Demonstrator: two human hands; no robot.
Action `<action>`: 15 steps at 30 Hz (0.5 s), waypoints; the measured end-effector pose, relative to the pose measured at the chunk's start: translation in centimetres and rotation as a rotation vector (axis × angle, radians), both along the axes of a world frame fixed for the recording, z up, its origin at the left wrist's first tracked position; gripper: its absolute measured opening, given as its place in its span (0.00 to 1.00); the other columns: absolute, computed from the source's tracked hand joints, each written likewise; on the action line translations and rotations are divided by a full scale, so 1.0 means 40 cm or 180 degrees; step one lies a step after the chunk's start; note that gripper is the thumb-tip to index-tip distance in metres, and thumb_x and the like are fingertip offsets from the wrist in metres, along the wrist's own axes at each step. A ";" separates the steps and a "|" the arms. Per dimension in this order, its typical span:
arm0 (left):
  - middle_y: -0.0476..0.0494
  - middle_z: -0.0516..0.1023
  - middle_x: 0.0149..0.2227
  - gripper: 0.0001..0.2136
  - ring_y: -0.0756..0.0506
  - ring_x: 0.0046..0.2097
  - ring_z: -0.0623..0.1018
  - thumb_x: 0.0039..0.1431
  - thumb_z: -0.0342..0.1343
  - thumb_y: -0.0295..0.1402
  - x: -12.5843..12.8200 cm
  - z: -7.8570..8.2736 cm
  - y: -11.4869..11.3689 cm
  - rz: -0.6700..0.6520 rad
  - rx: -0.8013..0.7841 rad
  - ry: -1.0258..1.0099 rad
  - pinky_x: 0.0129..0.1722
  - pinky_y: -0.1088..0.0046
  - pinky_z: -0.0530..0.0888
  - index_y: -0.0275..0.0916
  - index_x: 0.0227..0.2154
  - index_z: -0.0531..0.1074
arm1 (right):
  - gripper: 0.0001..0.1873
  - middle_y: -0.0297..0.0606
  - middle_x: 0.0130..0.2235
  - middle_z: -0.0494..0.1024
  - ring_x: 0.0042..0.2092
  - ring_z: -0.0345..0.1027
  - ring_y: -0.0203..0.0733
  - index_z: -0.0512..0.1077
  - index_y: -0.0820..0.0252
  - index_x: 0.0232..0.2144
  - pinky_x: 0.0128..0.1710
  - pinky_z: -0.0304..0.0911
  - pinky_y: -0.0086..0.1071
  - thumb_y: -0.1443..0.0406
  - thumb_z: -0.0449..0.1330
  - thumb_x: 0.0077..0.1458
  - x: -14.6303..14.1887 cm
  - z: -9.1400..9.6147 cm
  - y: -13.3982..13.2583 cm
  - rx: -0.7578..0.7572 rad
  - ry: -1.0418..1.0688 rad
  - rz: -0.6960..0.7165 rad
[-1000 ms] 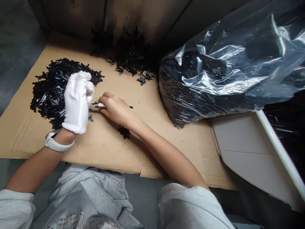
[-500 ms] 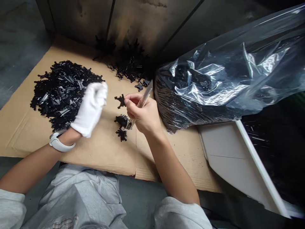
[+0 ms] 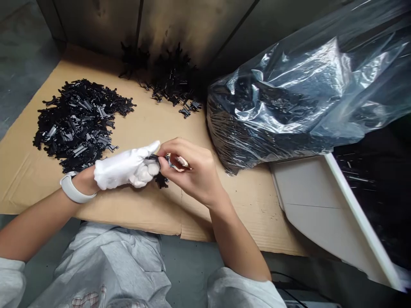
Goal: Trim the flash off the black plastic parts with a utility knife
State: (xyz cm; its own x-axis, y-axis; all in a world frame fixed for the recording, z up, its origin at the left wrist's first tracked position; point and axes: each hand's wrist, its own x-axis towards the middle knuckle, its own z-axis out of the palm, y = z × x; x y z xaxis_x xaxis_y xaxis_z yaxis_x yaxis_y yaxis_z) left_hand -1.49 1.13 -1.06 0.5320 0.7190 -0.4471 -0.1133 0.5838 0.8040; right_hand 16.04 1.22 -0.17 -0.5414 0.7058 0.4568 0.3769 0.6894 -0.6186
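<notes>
Two hands meet in the head view above the cardboard (image 3: 128, 209): the gloved left hand (image 3: 131, 167) curls its fingers beneath a black piece (image 3: 154, 158), thumb extended above, while the bare right hand (image 3: 192, 171) pinches that piece between thumb and forefinger, a pale tool (image 3: 183, 161) tucked behind. Half a second ago they were apart, the right holding a piece alone; the work now seems shared by both. A heap (image 3: 77, 124) lies beyond the left wrist.
</notes>
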 end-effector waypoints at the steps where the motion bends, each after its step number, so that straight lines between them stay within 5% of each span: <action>1: 0.54 0.57 0.17 0.20 0.56 0.17 0.54 0.65 0.49 0.42 0.000 -0.001 -0.001 0.0038 -0.0125 -0.0076 0.15 0.81 0.54 0.38 0.19 0.63 | 0.03 0.39 0.36 0.77 0.38 0.71 0.36 0.72 0.61 0.35 0.38 0.66 0.29 0.71 0.60 0.57 0.003 -0.003 -0.001 0.0097 -0.0022 0.0005; 4: 0.57 0.53 0.18 0.17 0.57 0.17 0.51 0.67 0.46 0.37 0.008 0.000 -0.005 0.0089 -0.0273 -0.0328 0.17 0.83 0.54 0.38 0.21 0.61 | 0.14 0.43 0.40 0.75 0.41 0.70 0.39 0.72 0.63 0.43 0.40 0.66 0.32 0.58 0.55 0.65 0.008 -0.015 -0.006 0.0201 0.0001 -0.0157; 7: 0.57 0.53 0.16 0.23 0.57 0.18 0.53 0.67 0.46 0.44 0.020 0.004 -0.011 0.0348 0.0308 -0.0088 0.17 0.82 0.54 0.39 0.18 0.55 | 0.29 0.41 0.38 0.74 0.37 0.69 0.40 0.66 0.63 0.55 0.35 0.65 0.33 0.49 0.41 0.68 0.008 -0.030 -0.013 0.0220 -0.0043 -0.0424; 15: 0.56 0.59 0.17 0.15 0.54 0.20 0.59 0.58 0.55 0.44 0.021 0.005 -0.047 0.0857 0.1383 0.0900 0.18 0.78 0.58 0.41 0.23 0.63 | 0.21 0.35 0.33 0.76 0.31 0.67 0.37 0.63 0.59 0.60 0.32 0.64 0.30 0.59 0.44 0.70 -0.015 -0.044 -0.028 0.0575 -0.0235 -0.0383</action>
